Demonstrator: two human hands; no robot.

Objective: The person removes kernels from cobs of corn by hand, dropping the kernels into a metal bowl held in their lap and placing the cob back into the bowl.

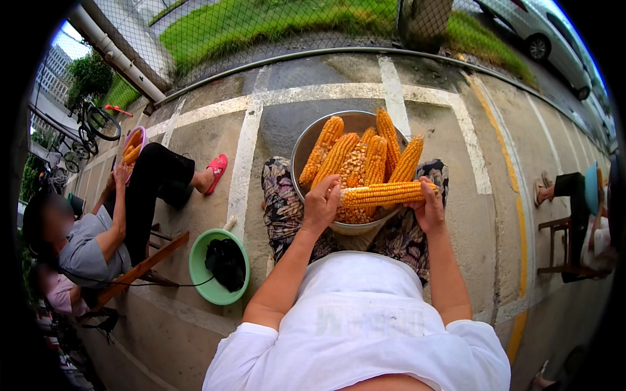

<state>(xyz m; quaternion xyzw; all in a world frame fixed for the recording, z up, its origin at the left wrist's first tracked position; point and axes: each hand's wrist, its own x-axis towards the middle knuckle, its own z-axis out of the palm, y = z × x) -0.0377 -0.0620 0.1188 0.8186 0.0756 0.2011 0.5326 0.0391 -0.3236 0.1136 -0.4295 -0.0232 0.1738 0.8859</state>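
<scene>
A yellow ear of dried corn point(381, 194) lies crosswise between my two hands, above the near side of a metal bowl point(304, 141). My left hand point(322, 203) grips its left end, where a paler patch shows. The fingers of my right hand point(428, 205) are closed around the right end. Loose corn kernels point(354, 166) lie in the bowl beneath the ear. Several more ears stand or lean in it, among them a corn ear point(322, 149) at the left and another corn ear point(407, 159) at the right. The bowl rests at my knees, over patterned trousers point(283, 205).
At my left on the concrete stands a green basin point(195, 271) with a black item point(226, 264) inside. A seated person point(100, 244) holds a pink basin point(142, 134) of corn. On the right, another person has a blue basin point(592, 188). A chain-link fence point(293, 29) runs ahead.
</scene>
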